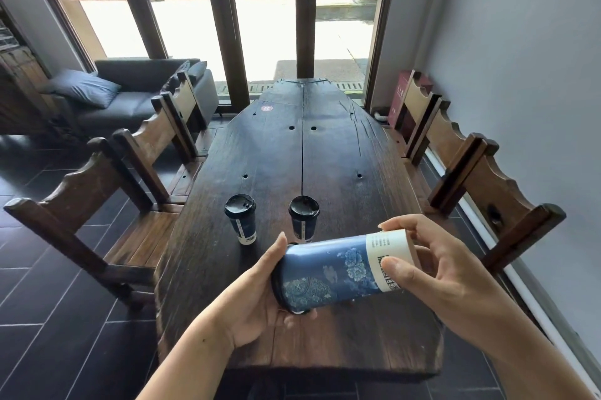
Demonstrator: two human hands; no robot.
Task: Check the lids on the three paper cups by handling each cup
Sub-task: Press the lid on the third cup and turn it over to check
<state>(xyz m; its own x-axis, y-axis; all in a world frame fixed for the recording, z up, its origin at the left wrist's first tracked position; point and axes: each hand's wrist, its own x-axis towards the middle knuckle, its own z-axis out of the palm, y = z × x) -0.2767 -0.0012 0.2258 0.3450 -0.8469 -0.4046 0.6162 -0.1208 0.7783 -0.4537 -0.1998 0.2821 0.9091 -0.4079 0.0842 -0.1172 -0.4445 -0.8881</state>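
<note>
A blue paper cup with floral print and a white band (338, 272) lies sideways in the air above the table's near end, its black lid end pointing left. My left hand (257, 299) cups that lid end from below and the side. My right hand (432, 266) pinches the white base end with thumb and fingers. Two more blue cups with black lids stand upright on the table behind: one on the left (241, 219) and one on the right (304, 217), partly hidden at its base by the held cup.
The dark wooden table (302, 152) stretches away toward tall windows. Wooden chairs line its left side (97, 204) and right side (481, 178). A grey sofa (130, 94) sits far left. A white wall runs close along the right.
</note>
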